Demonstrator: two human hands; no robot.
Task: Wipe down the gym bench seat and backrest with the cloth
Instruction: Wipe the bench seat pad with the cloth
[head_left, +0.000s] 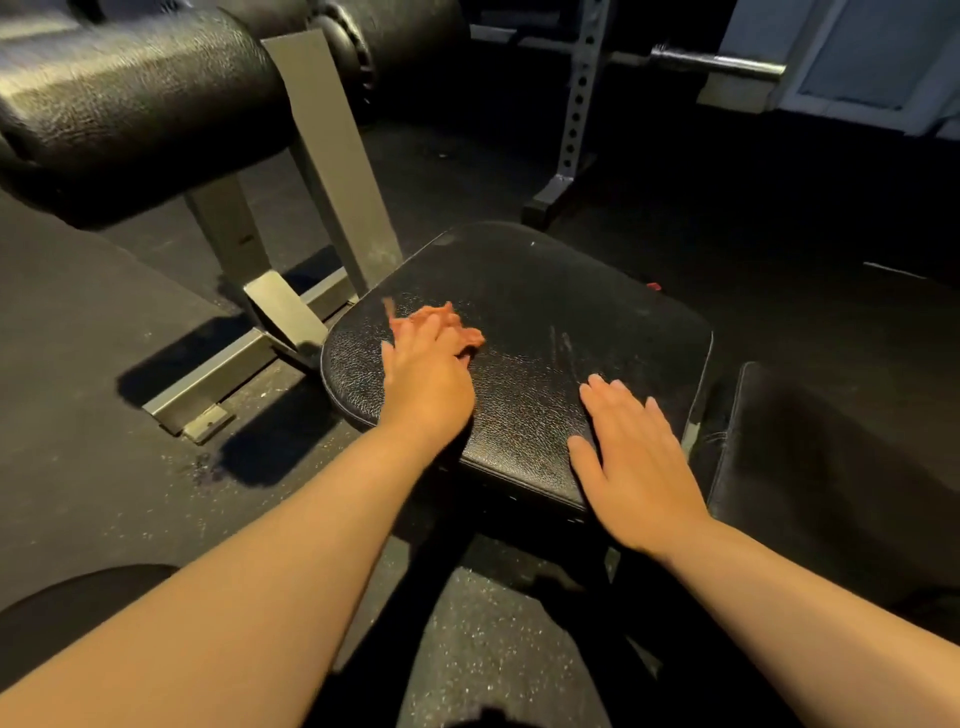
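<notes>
Head view, seat-wiping step. The left hand lies on a small orange cloth at the left part of the black padded seat, thumb spread to the side. The fingers and the cloth are blurred together, so it cannot be told whether the fingers lie flat on the fabric or curl into it. The right hand rests palm down on the near right corner of the seat, fingers straight and slightly apart, holding nothing; it appears to steady the pad. Pale streaks mark the seat surface between the two hands. The backrest, a second dark pad, lies just beside the seat to the right, across a narrow gap, and no hand touches it. Judged from this layout, the seat is only partly wiped and the backrest is not yet begun. The next move calls for carrying the cloth rightward across the streaked middle under firm pressure, and for lifting the right hand clear of the corner it covers.
</notes>
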